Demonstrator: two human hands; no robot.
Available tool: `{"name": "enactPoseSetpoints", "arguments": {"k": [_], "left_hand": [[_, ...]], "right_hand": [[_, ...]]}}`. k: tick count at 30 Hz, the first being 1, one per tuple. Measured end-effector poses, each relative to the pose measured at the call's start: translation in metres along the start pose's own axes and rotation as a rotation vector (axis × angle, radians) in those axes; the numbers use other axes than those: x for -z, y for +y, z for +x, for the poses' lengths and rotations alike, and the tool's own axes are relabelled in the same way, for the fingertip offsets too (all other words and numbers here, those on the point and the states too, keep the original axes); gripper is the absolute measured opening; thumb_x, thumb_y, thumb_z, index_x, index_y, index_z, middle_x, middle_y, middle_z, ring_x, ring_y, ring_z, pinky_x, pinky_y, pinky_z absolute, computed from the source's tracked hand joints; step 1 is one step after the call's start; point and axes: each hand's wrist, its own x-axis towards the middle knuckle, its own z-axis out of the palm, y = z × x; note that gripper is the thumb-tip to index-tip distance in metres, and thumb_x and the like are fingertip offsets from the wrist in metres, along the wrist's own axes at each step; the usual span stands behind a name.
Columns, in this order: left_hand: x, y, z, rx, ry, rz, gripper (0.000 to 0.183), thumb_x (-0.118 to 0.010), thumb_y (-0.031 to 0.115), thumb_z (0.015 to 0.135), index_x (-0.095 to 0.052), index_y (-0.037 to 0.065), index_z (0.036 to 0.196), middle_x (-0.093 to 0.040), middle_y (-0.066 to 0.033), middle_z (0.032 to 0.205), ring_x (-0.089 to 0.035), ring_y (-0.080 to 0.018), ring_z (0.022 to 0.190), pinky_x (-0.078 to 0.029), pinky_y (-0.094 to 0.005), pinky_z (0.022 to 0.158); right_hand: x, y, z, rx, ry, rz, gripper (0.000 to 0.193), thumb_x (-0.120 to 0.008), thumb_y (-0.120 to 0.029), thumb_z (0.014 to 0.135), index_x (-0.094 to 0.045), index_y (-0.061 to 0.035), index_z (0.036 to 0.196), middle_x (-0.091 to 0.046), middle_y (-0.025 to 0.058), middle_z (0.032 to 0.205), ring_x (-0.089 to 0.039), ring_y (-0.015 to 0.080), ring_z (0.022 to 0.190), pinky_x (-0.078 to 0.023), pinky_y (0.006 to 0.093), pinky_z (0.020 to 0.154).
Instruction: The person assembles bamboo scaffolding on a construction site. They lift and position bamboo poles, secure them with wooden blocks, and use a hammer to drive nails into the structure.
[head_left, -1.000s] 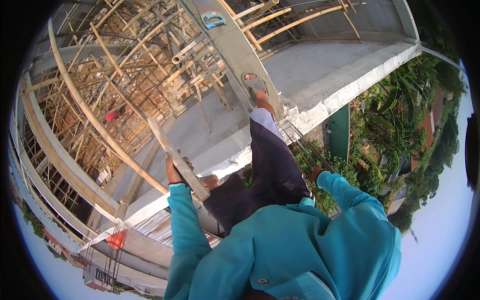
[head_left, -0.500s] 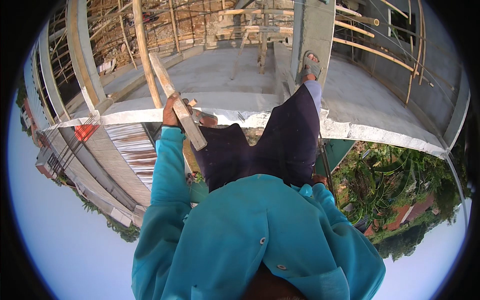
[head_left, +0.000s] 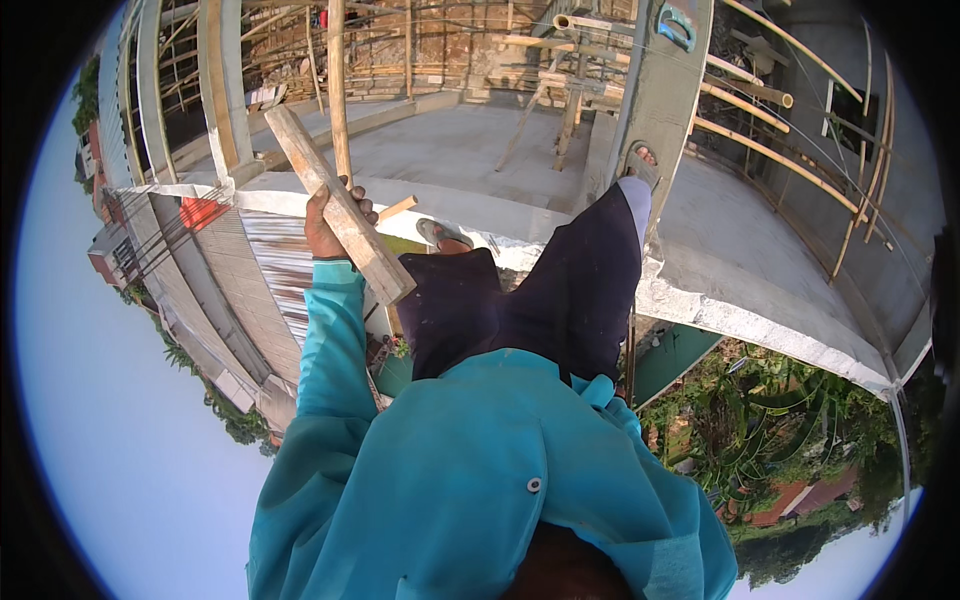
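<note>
Wooden plank clenched in left hand fingers; right hand not in view

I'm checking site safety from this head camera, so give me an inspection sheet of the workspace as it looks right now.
Surface: bare concrete slab, its edge open over a drop.
Job's things: wooden plank, tilted.
Clutter: bamboo poles and timber props on the slab.
Grippers: left hand grips the plank; right hand not in view.
Cables: thin lines along the poles at right, kind unclear.
Surroundings: corrugated roof, trees and rooftops far below; one foot at the slab edge, the other on an upright board.
</note>
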Motion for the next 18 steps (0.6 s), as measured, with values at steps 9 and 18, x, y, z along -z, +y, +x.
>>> {"name": "enactPoseSetpoints", "arguments": {"k": [9,18], "left_hand": [[0.1,-0.048,0.108,-0.076,-0.347,-0.249,0.072,-0.07,0.038,0.081,-0.046,0.003,0.139,-0.054,-0.0162,0.109,-0.055,-0.0278,0.092,-0.049,-0.0423,0.077],[0.239,-0.117,0.169,-0.037,-0.403,-0.697,0.081,-0.072,0.04,0.073,-0.045,0.001,0.137,-0.053,-0.016,0.113,-0.054,-0.0277,0.095,-0.046,-0.0438,0.081]], "right_hand": [[0.012,0.014,0.016,-0.148,0.05,0.078,0.028,-0.064,-0.03,0.091,-0.072,-0.0145,0.113,-0.073,0.0108,0.115,-0.07,0.0297,0.108,-0.058,0.0474,0.085],[0.028,-0.024,0.051,-0.223,0.111,0.22,0.028,-0.066,-0.029,0.09,-0.072,-0.0125,0.111,-0.074,0.0128,0.111,-0.072,0.0291,0.104,-0.059,0.0466,0.083]]}}
